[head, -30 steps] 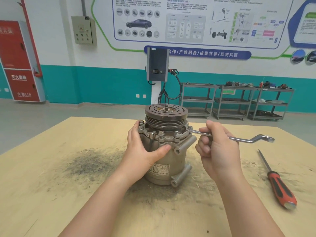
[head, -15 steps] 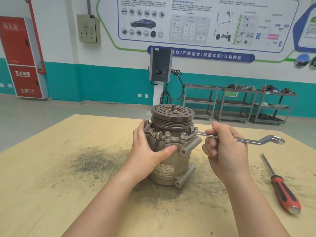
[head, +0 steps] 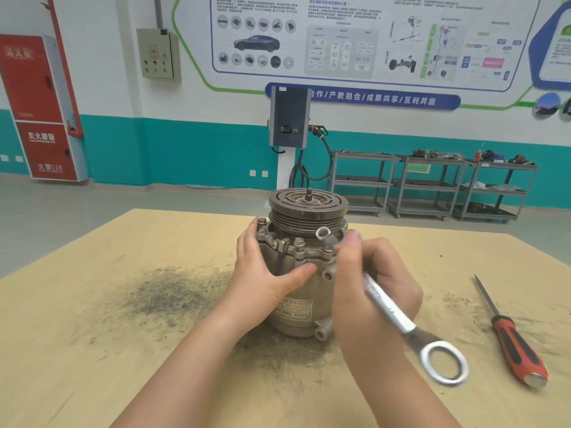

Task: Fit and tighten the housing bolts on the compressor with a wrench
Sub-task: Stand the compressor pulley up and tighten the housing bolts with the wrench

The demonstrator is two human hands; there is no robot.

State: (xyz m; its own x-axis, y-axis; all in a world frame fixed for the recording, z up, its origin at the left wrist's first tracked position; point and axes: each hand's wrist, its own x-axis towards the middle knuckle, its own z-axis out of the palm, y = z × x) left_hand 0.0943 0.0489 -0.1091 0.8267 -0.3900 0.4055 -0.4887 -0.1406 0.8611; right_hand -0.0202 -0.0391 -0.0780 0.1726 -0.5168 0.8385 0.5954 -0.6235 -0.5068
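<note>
Compressor stands upright on the tabletop, pulley end up, directly ahead of both hands and between them. Left hand wraps the housing from its left side, thumb across the front just below the flange, fingers curled round the far side: it is bracing the body. Right hand is clenched round the wrench shank. The wrench's long axis runs diagonally: far ring end up at the flange, just right of the left thumb, near ring end low, toward me and to the right of the right hand. That far ring looks lifted, beside the pulley rim rather than seated on a bolt head; I cannot tell for certain. Bolts stand along the front of the flange, between the two hands; the nearest one sits just left of the wrench's far ring. My reading: the right hand is the working hand and is nearer; next the ring must drop squarely over a head, handle swinging toward me. Screwdriver lies well right of the right hand, idle.
</note>
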